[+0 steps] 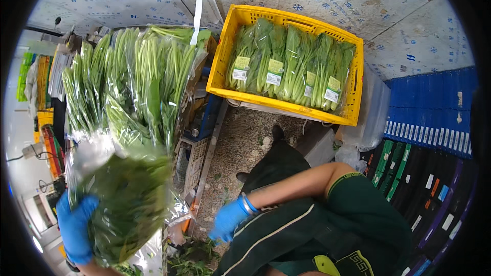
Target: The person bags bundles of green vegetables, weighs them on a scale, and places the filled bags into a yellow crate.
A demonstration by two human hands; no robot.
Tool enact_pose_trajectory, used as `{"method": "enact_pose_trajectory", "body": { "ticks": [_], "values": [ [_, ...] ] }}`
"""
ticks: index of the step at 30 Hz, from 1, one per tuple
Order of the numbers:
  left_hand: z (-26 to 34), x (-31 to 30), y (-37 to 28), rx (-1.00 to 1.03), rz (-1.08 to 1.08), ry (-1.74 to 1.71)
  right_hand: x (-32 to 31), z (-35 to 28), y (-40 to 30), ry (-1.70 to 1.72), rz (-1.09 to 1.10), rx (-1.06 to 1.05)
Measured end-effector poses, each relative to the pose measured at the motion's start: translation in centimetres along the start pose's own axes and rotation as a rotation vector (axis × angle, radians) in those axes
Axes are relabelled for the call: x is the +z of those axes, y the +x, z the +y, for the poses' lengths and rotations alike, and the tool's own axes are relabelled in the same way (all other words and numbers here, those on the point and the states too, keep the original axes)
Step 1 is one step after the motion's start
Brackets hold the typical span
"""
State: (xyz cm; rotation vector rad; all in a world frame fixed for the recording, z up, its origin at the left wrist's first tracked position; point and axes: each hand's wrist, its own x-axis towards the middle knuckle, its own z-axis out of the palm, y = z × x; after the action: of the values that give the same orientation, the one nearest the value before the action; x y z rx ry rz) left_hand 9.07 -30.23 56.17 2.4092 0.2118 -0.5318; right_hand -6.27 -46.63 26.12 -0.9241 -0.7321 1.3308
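Observation:
My left hand [74,224], in a blue glove, grips a clear plastic bag of leafy greens [124,203] at its left side. The bag is blurred, its dark leaves facing me. My right hand [232,218], also blue-gloved, hangs low beside my apron, apart from that bag; its fingers are partly hidden and I see nothing held. Several bagged bunches of green vegetables [153,80] lie side by side beyond the left hand, stems pointing away. Ahead, a yellow plastic crate [285,111] contains bagged greens [293,61] with printed labels.
Loose leaves and trimmings [191,257] lie at the lower middle. A beige plastic basket [195,165] sits under the work surface's edge. Stacked blue crates [429,107] and dark crates [422,184] stand to the right. A printed panel wall [326,4] rises behind the yellow crate.

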Motion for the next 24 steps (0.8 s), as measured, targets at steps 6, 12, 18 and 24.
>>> {"method": "enact_pose_trajectory", "body": {
  "ticks": [6,12,18,24],
  "values": [
    [2.8,16.0,14.9,0.154,0.2,-0.485,-6.3,-4.8,-13.8,0.119,0.876,-0.63],
    [0.7,45.9,21.5,-0.017,-0.148,-1.569,-22.0,-1.2,-23.2,0.641,1.764,-0.599],
    [-6.9,43.0,15.5,0.055,-0.12,-0.961,-33.4,13.9,-25.4,0.357,1.774,-0.062],
    [-16.8,29.4,1.0,0.121,-0.117,-0.287,-29.3,10.9,-28.1,-0.135,1.811,-0.294]
  ]
}}
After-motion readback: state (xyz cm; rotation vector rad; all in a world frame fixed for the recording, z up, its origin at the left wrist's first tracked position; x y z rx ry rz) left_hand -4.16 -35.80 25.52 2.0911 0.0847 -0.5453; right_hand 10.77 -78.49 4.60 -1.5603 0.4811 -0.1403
